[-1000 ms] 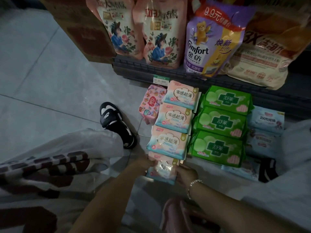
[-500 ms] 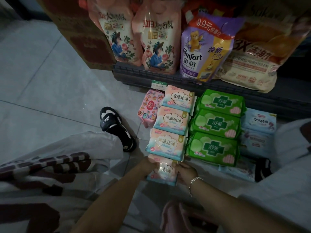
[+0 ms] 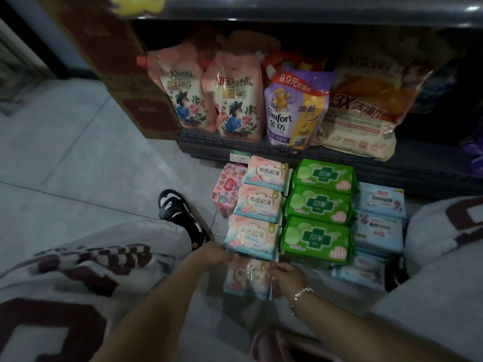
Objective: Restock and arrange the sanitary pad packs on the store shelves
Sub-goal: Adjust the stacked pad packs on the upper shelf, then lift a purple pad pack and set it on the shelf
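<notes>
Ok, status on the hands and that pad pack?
Left hand and right hand both grip the pad pack, low at the peach row's near end. Nothing blocking.

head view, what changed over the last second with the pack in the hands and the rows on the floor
Little changed. Both hands, left hand and right hand, keep their grip on the peach pack at the near end of its row; it has not visibly shifted. The green packs and blue packs stayed put. Only the camera tilted up.

Before you, the grey tiled floor carries rows of pad packs: one pink patterned pack, a column of peach packs, three green packs and pale blue packs. Behind them, the dark bottom shelf bears refill pouches.
</notes>
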A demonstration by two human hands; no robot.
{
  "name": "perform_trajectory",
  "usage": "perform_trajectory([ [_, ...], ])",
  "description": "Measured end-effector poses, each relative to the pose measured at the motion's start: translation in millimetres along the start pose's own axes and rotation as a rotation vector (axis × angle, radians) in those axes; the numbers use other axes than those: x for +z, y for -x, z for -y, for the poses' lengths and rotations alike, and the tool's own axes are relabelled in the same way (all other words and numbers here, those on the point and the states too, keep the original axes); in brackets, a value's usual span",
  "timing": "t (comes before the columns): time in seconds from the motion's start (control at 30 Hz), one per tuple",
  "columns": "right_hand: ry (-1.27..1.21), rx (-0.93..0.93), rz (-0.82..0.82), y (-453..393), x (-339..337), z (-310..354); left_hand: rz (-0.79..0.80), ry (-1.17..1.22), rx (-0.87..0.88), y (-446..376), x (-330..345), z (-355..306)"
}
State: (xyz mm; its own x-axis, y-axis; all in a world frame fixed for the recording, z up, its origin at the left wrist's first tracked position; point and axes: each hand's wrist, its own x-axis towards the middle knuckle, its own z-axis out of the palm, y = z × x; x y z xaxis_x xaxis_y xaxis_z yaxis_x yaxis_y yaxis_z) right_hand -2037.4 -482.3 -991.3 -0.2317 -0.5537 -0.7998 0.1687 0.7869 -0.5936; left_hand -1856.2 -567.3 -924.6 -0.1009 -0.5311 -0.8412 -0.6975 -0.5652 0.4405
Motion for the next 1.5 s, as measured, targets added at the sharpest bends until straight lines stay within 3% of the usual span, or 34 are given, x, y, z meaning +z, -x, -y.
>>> perform_trajectory([
  [0.2,0.028,-0.230,0.069,40,0,40,-0.037,-0.325,0.047,36,-26,-48],
  [0.4,-0.042,-0.432,0.107,72,-7,111,-0.099,-0.098,0.228,75,-46,-112],
  [0.6,-0.011,-0.671,0.046,88,-30,185,-0.192,-0.090,0.489,108,-59,-179],
  [0.97,0.177,-1.137,-0.142,112,-90,355,-0.665,-0.109,1.006,133,-103,-315],
  [1.3,0.277,-1.342,-0.362,98,-122,477,-0.853,0.120,1.181,107,-136,-420],
  [1.4,0.320,-1.322,-0.403,92,-122,518,-0.884,0.096,1.142,106,-154,-448],
  [1.5,0.297,-1.241,-0.329,87,-121,553,-0.924,0.079,1.112,104,-176,-473],
])
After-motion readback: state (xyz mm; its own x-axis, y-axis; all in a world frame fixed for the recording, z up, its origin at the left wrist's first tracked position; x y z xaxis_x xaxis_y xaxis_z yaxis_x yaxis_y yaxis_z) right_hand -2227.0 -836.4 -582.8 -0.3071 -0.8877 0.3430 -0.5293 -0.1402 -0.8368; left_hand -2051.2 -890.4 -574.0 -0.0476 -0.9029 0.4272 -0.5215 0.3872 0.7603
